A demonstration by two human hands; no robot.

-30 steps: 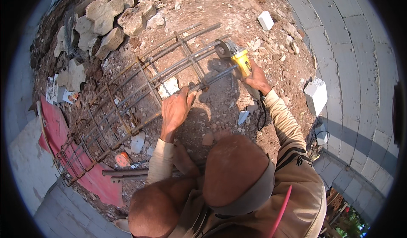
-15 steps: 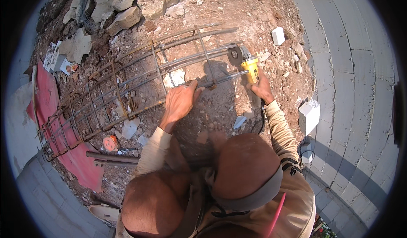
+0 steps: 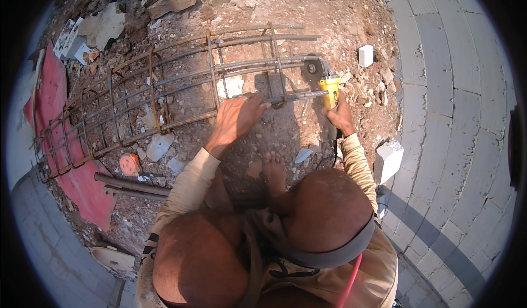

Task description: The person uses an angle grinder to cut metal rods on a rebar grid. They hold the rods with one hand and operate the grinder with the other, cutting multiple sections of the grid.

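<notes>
A long cage of tied steel rebar (image 3: 214, 77) lies across the dirt in front of me. My left hand (image 3: 233, 122) is closed around its near bar, close to the right end. In my right hand (image 3: 342, 117) is a yellow angle grinder (image 3: 330, 92), gripped by its body and held upright. Its dark cutting disc (image 3: 312, 68) is at the right ends of the middle bars; whether it touches them I cannot tell. A dark cord (image 3: 335, 150) hangs below the grinder. My bare foot (image 3: 273, 168) rests on the ground between my hands and knees.
Rough stones (image 3: 174, 1) lie at the far left. A red sheet (image 3: 88, 198) is under the cage's left end, near an orange round reel-like thing (image 3: 129, 164) and metal pipes (image 3: 132, 183). White blocks (image 3: 366, 55) stand on the right, before grey blockwork (image 3: 439, 61).
My view has shifted slightly, so the cage's left part appears lower and further left. Both hands keep their grips, and the disc stays by the middle bars' ends. My foot shows more clearly.
</notes>
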